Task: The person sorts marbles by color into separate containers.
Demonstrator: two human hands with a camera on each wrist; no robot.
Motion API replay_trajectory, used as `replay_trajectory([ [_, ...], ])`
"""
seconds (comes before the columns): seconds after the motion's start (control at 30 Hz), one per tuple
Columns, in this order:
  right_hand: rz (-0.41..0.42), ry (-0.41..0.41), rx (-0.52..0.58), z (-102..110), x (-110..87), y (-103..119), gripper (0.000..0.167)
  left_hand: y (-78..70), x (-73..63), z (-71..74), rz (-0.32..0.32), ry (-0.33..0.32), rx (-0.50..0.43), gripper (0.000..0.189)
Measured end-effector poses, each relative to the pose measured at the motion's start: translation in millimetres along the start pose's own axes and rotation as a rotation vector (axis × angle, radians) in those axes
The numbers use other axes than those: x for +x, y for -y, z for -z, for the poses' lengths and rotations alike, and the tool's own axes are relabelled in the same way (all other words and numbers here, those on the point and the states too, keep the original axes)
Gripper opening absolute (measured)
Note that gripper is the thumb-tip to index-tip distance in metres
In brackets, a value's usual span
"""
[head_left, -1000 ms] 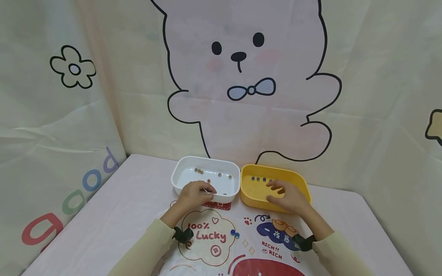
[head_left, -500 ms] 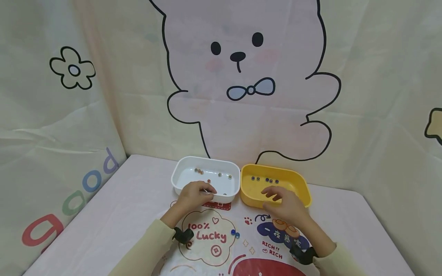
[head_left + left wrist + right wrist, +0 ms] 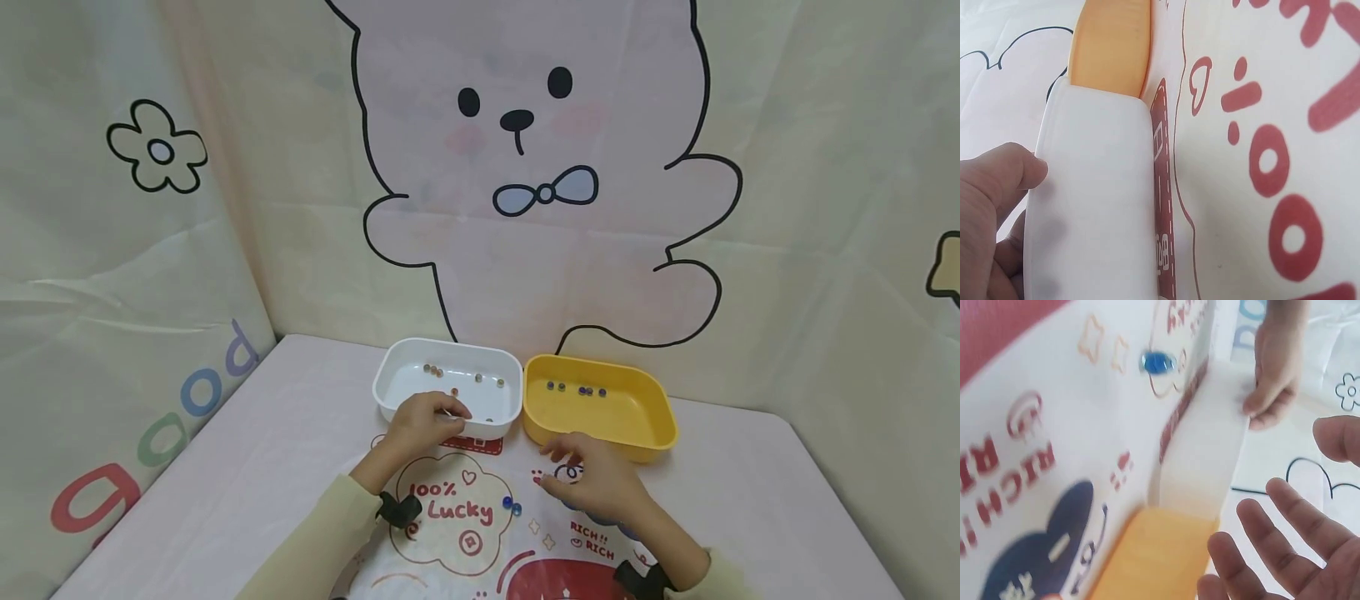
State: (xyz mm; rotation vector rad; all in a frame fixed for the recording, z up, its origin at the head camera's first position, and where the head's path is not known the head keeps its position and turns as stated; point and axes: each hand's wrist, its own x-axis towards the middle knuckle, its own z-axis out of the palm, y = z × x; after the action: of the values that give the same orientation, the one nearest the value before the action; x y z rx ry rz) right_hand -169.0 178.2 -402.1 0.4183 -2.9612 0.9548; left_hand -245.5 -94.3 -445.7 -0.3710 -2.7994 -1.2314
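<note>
My left hand holds the near wall of a white plastic tub, thumb and fingers on either side of the rim. Several small amber and greenish marbles lie scattered in that tub. My right hand is held over the cloth in front of a yellow tub, its fingers spread and bent with nothing between them. Inside the yellow tub are several dark blue marbles. Two blue marbles, a darker one and a lighter one, touch each other on the cloth, left of my right hand.
The two tubs stand side by side at the back of the table, by a hanging backdrop with a printed bear. A printed cloth covers the table. A dark band circles each wrist.
My right hand has drawn back from the yellow tub, towards me and to the left. A blue marble there has shifted right, beside others. The left hand has stayed on the white tub.
</note>
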Motion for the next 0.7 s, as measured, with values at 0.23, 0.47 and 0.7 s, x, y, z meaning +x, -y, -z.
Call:
replay_trajectory([
  [0.23,0.073,0.098,-0.026,-19,-1.4,-5,0.026,0.2,0.7,-1.0,0.010,-0.004,-0.001,0.010],
  [0.47,0.048,0.163,-0.057,-31,-0.4,-7,0.022,-0.1,0.4,-0.6,-0.001,-0.007,0.002,0.010],
  [0.7,0.050,0.196,-0.068,-39,-1.3,-6,0.021,-1.2,0.1,0.5,-0.002,-0.010,0.018,0.010],
])
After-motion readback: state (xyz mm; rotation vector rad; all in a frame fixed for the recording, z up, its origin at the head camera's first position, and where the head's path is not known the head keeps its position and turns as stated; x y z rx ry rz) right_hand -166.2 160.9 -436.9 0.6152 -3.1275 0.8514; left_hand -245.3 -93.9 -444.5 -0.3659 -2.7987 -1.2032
